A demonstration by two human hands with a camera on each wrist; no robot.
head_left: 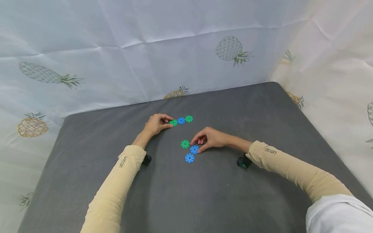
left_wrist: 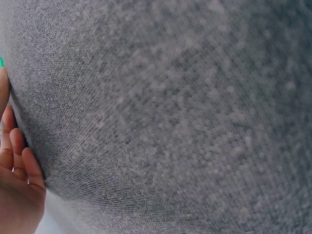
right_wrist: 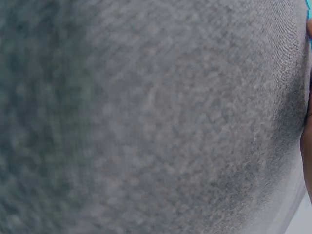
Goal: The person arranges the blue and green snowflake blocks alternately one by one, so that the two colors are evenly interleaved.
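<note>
In the head view, my left hand (head_left: 156,124) pinches a green notched disc (head_left: 174,123) by its edge between thumb and forefinger. That disc is the left end of a row, with a blue notched disc (head_left: 181,120) beside it and another green disc (head_left: 189,118) at the right end. Closer to me, my right hand (head_left: 214,137) has thumb and forefinger at opposite edges of a blue disc (head_left: 194,149). A green disc (head_left: 185,144) lies to its left, and a second blue disc (head_left: 189,158) lies just below. The left wrist view catches part of the left hand (left_wrist: 22,170).
Dark grey cloth (head_left: 186,197) covers the table. White curtains (head_left: 180,61) printed with pineapples hang behind it and at the sides. Under each sleeve cuff a small black wrist camera (head_left: 244,161) sits close to the cloth.
</note>
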